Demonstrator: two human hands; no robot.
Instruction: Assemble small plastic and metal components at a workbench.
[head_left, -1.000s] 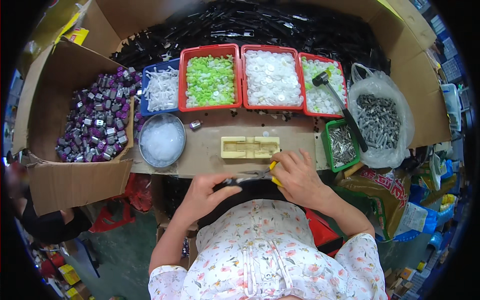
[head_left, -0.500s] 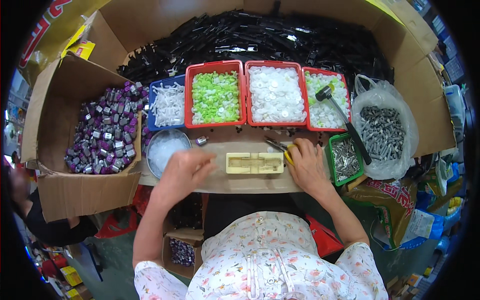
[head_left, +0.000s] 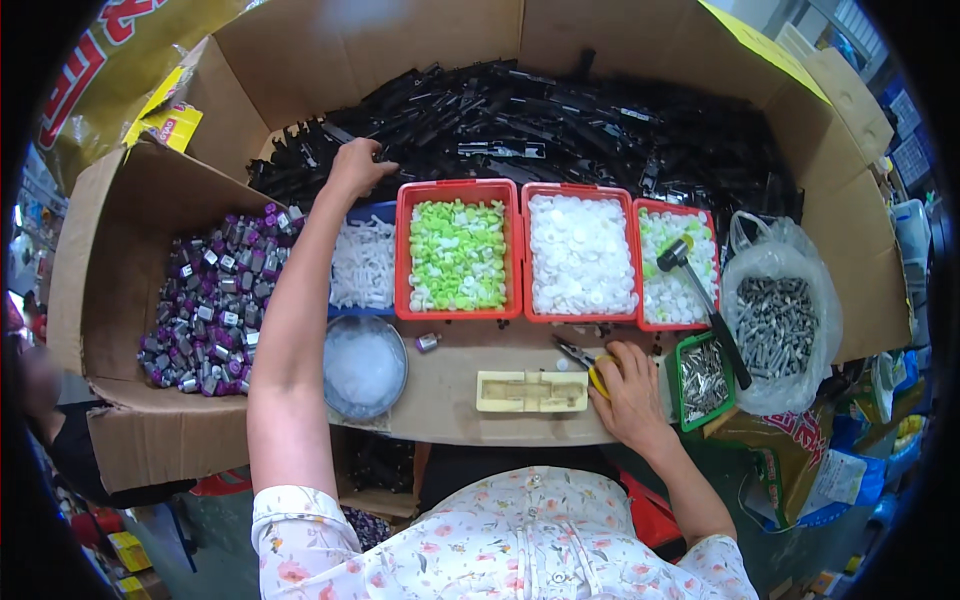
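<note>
My left hand (head_left: 358, 168) is stretched out to the near left edge of a heap of black plastic parts (head_left: 500, 120). Its thumb and fingers look apart over the dark parts, with no held part that I can make out. My right hand (head_left: 630, 392) rests on the worktop, fingers curled round the yellow handle of pliers (head_left: 578, 352), whose dark jaws point to the far left. Just left of it lies a cream-coloured fixture block (head_left: 531, 391) with a shaped hollow. A single small motor (head_left: 428, 342) lies behind the round bowl of whitish, translucent stuff (head_left: 364, 366).
Red trays hold green pieces (head_left: 457, 255) and white discs (head_left: 582, 255); a blue tray (head_left: 362, 265) holds white pieces. A hammer (head_left: 705, 300) leans over a green tray of metal pins (head_left: 703, 380). Beside it sits a bag of grey screw-like parts (head_left: 775, 325). A carton of motors (head_left: 215, 300) stands left.
My left hand has moved from beside the cream block, up and away over the blue tray, to the black parts. My right hand stays at the pliers. The whole view has shifted.
</note>
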